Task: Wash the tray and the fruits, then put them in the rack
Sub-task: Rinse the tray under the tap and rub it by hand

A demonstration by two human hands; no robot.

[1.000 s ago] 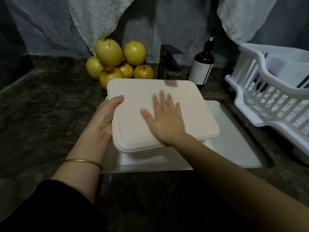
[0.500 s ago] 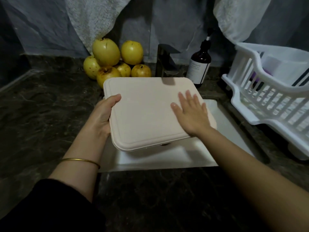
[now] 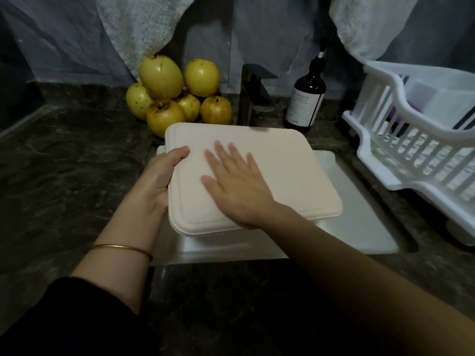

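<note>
a person at a dark stone counter is on the task's first step, washing the tray. nearest the camera, two forearms reach forward over the counter's edge, the left with a dark sleeve and a thin gold bangle. the left hand grips the pale pink tray by its left rim, thumb on top and fingers curled beneath, holding it over the white sink with the broad face up and roughly level. the right hand lies flat on that face with fingers straight and slightly spread, holding nothing and pressing as if to rub it. no running water is visible at the dark faucet just behind the tray. the next move likely calls for a rinse under the spout, then a carry right to the white rack beside the sink — a wet tray held by one edge could slip. at the back, the yellow fruits sit piled on the counter, unwashed by the look of it, left of the faucet, and a brown pump bottle stands to its right.
</note>
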